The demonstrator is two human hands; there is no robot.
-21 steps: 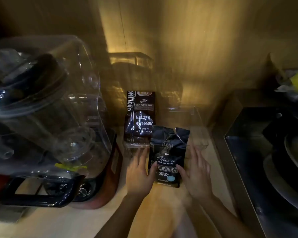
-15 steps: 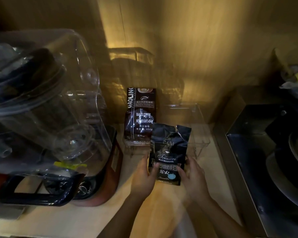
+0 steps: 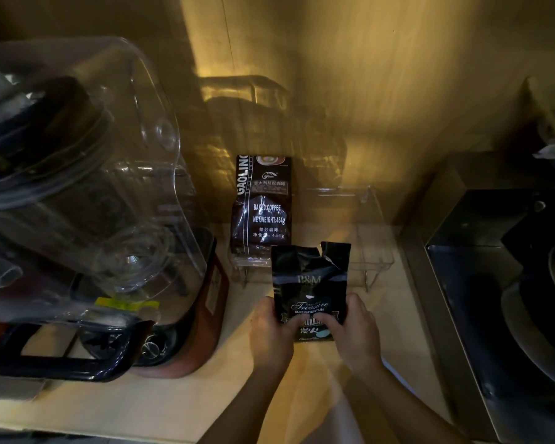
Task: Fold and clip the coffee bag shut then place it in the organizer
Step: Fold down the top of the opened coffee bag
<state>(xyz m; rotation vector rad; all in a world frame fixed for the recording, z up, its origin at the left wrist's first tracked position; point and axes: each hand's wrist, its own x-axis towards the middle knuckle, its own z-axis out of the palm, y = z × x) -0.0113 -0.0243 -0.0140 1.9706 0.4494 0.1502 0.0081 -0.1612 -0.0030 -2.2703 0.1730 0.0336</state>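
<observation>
A small black coffee bag (image 3: 310,277) with a torn, open top stands upright on the wooden counter, labelled "Treasure Blue Mountain". My left hand (image 3: 271,328) grips its lower left side and my right hand (image 3: 354,328) grips its lower right side, thumbs across the front. Just behind it sits a clear acrylic organizer (image 3: 372,251). A larger dark "Baked Coffee" bag (image 3: 263,206) stands in the organizer's left part. No clip is visible.
A big blender with a clear sound cover (image 3: 87,193) and a red base fills the left side. A steel sink (image 3: 500,283) with dark dishes lies to the right. A wooden wall rises behind the organizer.
Both hands have closed around the lower part of the small bag, thumbs now across its front. The view has shifted slightly; the bag stays upright before the organizer.
</observation>
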